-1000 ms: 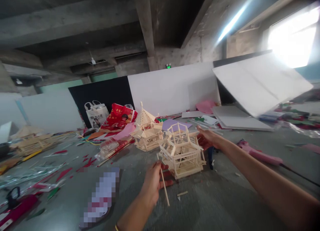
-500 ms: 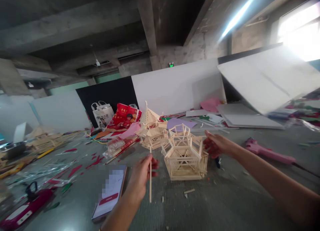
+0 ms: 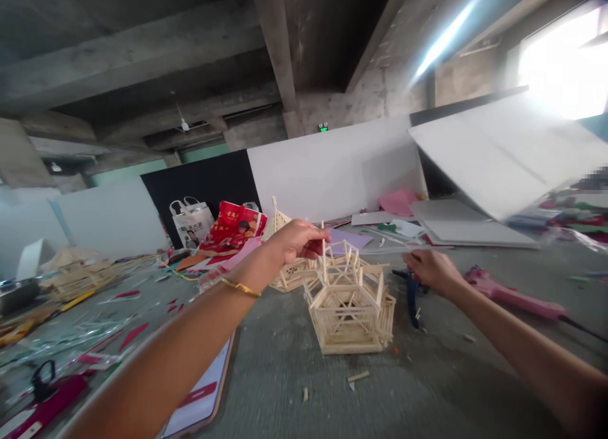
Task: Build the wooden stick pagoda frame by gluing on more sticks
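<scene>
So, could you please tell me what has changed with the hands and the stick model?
The left hand, pinching a thin stick, rose from low in front of the hexagonal model to its top, stick now upright. The right hand drew back from the model's right side toward the blue tool. The model and the pink glue gun stayed put.

Ceiling (image 3: pixel 142 46): was bare concrete with thick beams | light: one tube lamp (image 3: pixel 446 37) was on, window (image 3: pixel 565 65) glared | walls: white boards (image 3: pixel 332 166) and black board (image 3: pixel 199 179) leaned | floor (image 3: pixel 427 388): was grey, with paper scraps (image 3: pixel 133 334).
</scene>
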Motion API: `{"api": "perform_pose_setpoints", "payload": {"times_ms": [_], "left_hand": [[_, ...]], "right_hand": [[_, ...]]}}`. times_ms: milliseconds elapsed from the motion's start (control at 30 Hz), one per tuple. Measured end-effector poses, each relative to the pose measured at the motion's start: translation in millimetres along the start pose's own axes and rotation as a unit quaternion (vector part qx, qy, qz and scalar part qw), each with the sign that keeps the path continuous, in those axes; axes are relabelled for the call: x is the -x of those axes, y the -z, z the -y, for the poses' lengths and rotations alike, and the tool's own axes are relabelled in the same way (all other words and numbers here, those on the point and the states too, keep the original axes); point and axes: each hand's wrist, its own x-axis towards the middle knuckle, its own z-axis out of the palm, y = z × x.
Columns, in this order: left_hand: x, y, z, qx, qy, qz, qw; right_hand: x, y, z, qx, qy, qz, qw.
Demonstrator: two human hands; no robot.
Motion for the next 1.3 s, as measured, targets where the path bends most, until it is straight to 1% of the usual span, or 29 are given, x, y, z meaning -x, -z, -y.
{"api": "perform_pose_setpoints", "payload": {"times_ms": [67, 167, 233, 333, 467, 533, 600, 667, 700, 733, 800, 900, 967, 1033, 1167, 1300], "left_hand": [[-10.5, -8.3, -10.5, -0.016, 0.016, 0.004, 1.0], [-20.2, -15.4, -15.5, -0.019, 0.023, -0.024, 0.999], [-26.0, -14.5, -14.5, -0.007, 0.021, -0.047, 0.999], [-35.2, -8.5, -11.2, 0.023, 0.03, -0.073, 0.997], [-40.4, -5.2, -7.3, 0.08, 0.047, -0.089, 0.992], [-37.8, -7.6, -5.8, 0.111, 0.047, -0.088, 0.989], [-33.1, -11.8, -4.4, 0.138, 0.044, -0.083, 0.986], [-28.5, -16.6, -2.8, 0.156, 0.041, -0.074, 0.984], [-26.8, -19.0, -1.7, 0.163, 0.039, -0.07, 0.983], [-25.6, -21.3, -0.5, 0.169, 0.037, -0.066, 0.983], [-24.6, -25.5, 2.6, 0.175, 0.032, -0.058, 0.982], [-24.3, -29.6, 7.8, 0.175, 0.022, -0.044, 0.983], [-23.2, -30.3, 10.3, 0.167, 0.013, -0.037, 0.985], [-20.6, -29.7, 11.0, 0.157, 0.003, -0.032, 0.987], [-13.0, -28.9, 7.3, 0.14, -0.023, -0.035, 0.989], [-12.4, -28.8, 4.9, 0.097, -0.039, -0.043, 0.994]], "right_hand": [[1.9, 0.1, 3.0, 0.027, 0.012, -0.002, 1.0], [4.5, 5.7, 9.5, 0.044, 0.03, -0.025, 0.998], [6.1, 11.3, 14.0, 0.037, 0.043, -0.048, 0.997], [10.0, 18.6, 19.6, 0.009, 0.057, -0.077, 0.995], [18.6, 24.4, 29.5, -0.031, 0.072, -0.108, 0.991], [21.7, 27.7, 39.4, -0.08, 0.079, -0.112, 0.987], [23.0, 32.2, 54.2, -0.165, 0.1, -0.091, 0.977], [23.8, 37.6, 72.9, -0.243, 0.132, -0.044, 0.96], [24.6, 40.2, 82.7, -0.26, 0.147, -0.019, 0.954], [26.1, 42.6, 92.2, -0.26, 0.156, 0.005, 0.953], [31.2, 45.9, 108.3, -0.228, 0.168, 0.037, 0.958], [41.4, 46.8, 121.5, -0.162, 0.178, 0.052, 0.969], [47.1, 46.0, 124.5, -0.154, 0.172, 0.059, 0.971], [50.5, 45.5, 126.1, -0.189, 0.152, 0.08, 0.967], [51.1, 46.4, 132.4, -0.307, 0.092, 0.153, 0.935], [46.5, 47.9, 138.6, -0.331, 0.069, 0.205, 0.918]]}}
